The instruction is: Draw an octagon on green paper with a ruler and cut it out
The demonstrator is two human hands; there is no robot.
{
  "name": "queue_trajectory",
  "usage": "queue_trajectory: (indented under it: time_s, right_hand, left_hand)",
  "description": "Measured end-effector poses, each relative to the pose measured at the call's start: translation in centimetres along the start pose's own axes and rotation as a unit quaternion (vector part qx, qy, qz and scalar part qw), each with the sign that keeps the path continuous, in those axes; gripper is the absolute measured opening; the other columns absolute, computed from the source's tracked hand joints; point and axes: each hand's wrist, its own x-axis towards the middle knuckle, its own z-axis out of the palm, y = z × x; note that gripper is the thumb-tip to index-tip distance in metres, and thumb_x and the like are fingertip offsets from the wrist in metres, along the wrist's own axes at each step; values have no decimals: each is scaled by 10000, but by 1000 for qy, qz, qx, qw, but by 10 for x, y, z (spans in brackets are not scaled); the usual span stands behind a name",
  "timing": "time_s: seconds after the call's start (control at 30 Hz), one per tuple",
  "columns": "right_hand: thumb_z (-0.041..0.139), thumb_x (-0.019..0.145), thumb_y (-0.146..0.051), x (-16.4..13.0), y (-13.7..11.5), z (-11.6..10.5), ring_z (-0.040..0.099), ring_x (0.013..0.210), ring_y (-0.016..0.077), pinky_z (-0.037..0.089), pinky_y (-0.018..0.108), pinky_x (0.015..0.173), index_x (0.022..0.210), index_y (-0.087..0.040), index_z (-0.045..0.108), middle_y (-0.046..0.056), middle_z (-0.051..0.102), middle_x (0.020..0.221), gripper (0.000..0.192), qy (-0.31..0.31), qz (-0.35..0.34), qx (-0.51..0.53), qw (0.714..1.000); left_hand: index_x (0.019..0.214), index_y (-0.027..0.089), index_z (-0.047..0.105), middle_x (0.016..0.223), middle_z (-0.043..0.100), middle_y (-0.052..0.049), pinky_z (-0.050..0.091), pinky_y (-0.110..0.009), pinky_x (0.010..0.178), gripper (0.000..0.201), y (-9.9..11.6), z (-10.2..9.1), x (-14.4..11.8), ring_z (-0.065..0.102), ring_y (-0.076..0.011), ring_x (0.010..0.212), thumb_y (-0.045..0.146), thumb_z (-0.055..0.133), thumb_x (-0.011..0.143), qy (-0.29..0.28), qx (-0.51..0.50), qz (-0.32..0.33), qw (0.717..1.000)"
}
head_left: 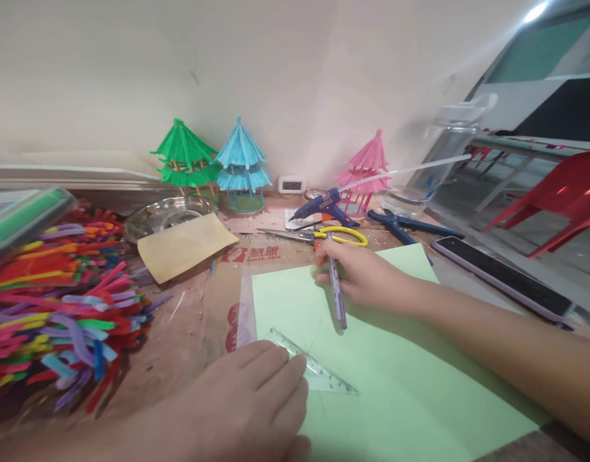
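Nearest the camera, the left hand (247, 404) is laid flat, fingers together, pressing a clear set square (319, 372) onto the green paper (396, 385). Just beyond it and to its right, a pen (337, 292) is clamped in the right hand (362, 276), its long axis pointing down toward the set square's edge.

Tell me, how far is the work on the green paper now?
Done: three small paper pavilions, green, blue and pink, stand by the wall. In hand: the left hand presses a clear ruler on the green paper; the right hand holds a pen above it. Left: the sheet looks uncut; scissors and glue gun lie unused.
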Motion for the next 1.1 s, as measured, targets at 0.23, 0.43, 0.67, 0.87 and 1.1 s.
queue_trajectory:
  time_s: [0.23,0.43,0.67,0.87,1.1]
  right_hand:
    - [503,761,-7,0,0,8,510,644,149,386,244,626,787,-227,448,-19,558,722,228,29,-31,31,999]
    - [496,727,3,5,1,4,496,671,160,362,255,652,772,-229,444,-22,537,714,242,53,-51,24,997]
    - [537,751,-34,12,9,6,529,716,192,364,279,670,789,-231,463,0,576,735,214,54,-45,3,998]
    - [572,946,-205,-18,-15,-1,642,910,251,489,377,805,874,-241,473,92,706,1005,128,73,-75,60,993]
    - [573,984,-170,-54,-44,4,634,828,175,506,283,752,897,-230,494,64,692,931,132,-10,-162,149,975]
  left_hand:
    - [1030,202,714,1044,776,-1,500,-243,1015,247,4,2,1,693,-153,980,335,507,1017,35,-9,-16,999]
    - [980,198,732,1027,784,-4,489,-238,1067,210,-2,4,6,704,-153,975,325,565,979,41,-26,-16,999]
    - [949,197,727,998,777,-28,543,-268,986,196,-7,3,7,708,-173,923,283,552,968,18,-40,-27,999]
    - [990,200,747,995,766,-56,551,-286,913,323,-2,7,4,686,-199,928,334,455,1029,-4,6,-24,1000]
    - [845,230,737,879,739,-11,460,-231,1014,557,-6,16,3,616,-152,941,297,251,1109,70,57,18,996]
